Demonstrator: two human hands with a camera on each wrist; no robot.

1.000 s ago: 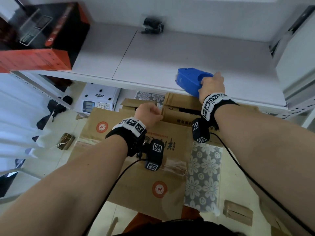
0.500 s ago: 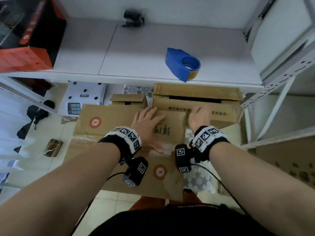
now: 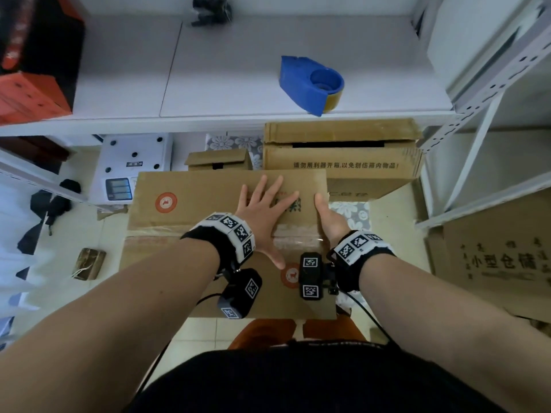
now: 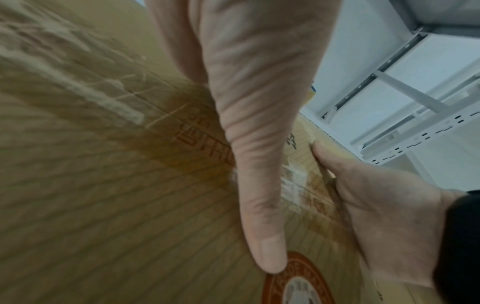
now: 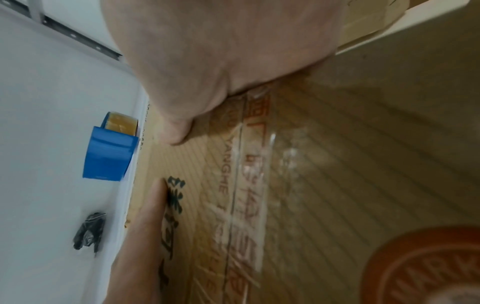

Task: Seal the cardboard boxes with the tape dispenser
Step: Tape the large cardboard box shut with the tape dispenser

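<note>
A brown cardboard box (image 3: 190,210) with clear tape along its top seam (image 3: 155,236) stands on the floor before me. My left hand (image 3: 262,213) lies flat on its top, fingers spread; its thumb (image 4: 259,205) points at the round orange logo. My right hand (image 3: 331,219) clasps the box's right edge, thumb on top and fingers hidden down the side; the left wrist view shows this hand (image 4: 376,216) at that edge. The blue tape dispenser (image 3: 307,81) sits alone on the white shelf (image 3: 208,84) above, also seen in the right wrist view (image 5: 109,156).
Behind the taped box stand a larger carton with a gaping top (image 3: 343,162) and a small box (image 3: 219,160). A white scale (image 3: 131,171) lies at the left. The shelf holds an orange-black box (image 3: 32,70). A shelf upright (image 3: 477,162) and another carton (image 3: 501,257) stand right.
My right hand let go of the dispenser on the shelf and came down to the box's right edge. My left hand opened from a fist and spread flat on the top.
</note>
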